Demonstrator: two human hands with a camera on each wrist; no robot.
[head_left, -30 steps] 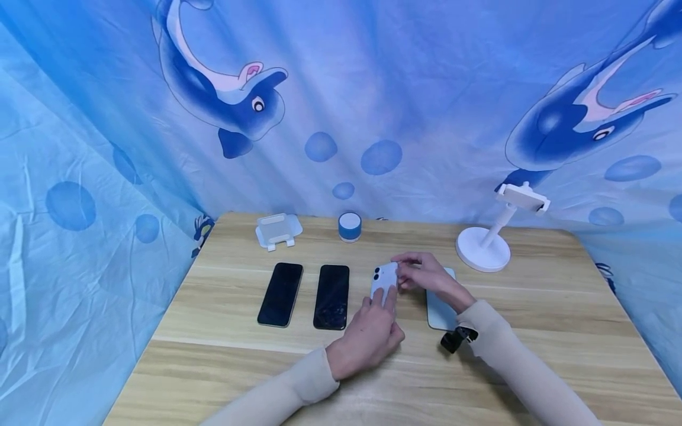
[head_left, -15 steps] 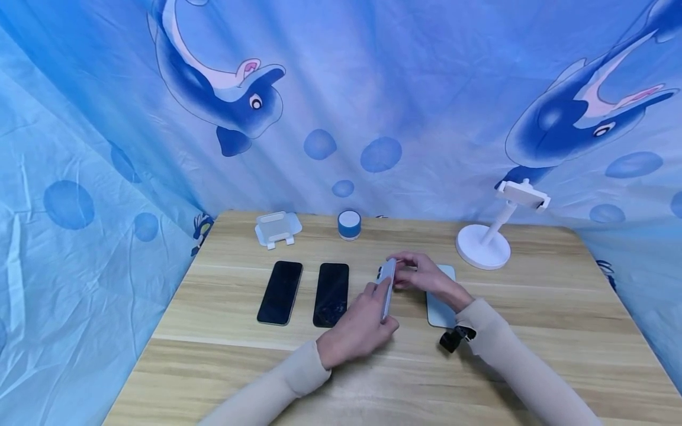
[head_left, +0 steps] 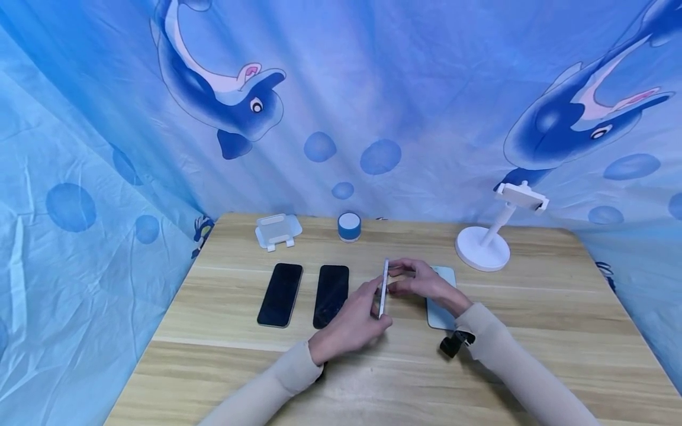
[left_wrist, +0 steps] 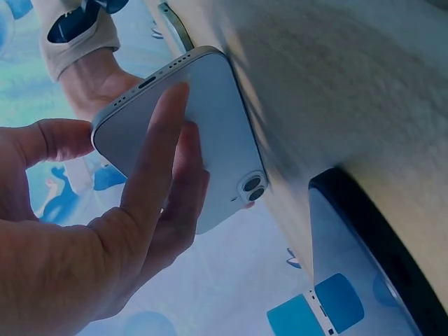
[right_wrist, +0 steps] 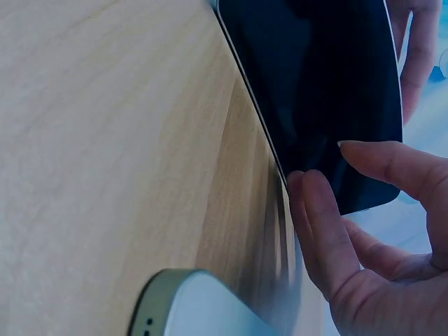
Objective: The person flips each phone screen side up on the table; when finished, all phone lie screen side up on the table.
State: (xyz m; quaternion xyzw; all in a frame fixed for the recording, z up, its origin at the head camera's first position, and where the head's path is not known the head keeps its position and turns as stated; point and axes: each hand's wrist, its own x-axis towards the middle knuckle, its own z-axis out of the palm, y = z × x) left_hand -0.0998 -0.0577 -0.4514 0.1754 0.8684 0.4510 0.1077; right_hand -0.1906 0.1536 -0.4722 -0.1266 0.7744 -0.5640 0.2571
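Note:
A white smartphone (head_left: 385,289) stands tipped up on a long edge above the wooden table, nearly edge-on in the head view. My left hand (head_left: 351,322) grips its near end, with the thumb at a corner and fingers spread on the pale back (left_wrist: 220,119), below which two camera lenses show. At the far end my right hand (head_left: 421,281) holds it, thumb against the dark screen (right_wrist: 329,84) and fingertips at the lower edge. Beneath the right wrist lies a pale green-blue smartphone (head_left: 441,313). Left of my left hand lies a smartphone with a black screen (head_left: 331,290).
Further left lies another black-screened smartphone (head_left: 279,294). Along the back stand a white folding phone stand (head_left: 278,229), a blue and white cylinder (head_left: 349,227) and a white round-based phone holder (head_left: 483,248). A blue dolphin curtain (head_left: 341,106) hangs behind the table.
The white smartphone has turned from back up to upright on its edge, its screen now facing right. My left hand has rolled with it and shifted slightly left; the right hand's fingers have followed left.

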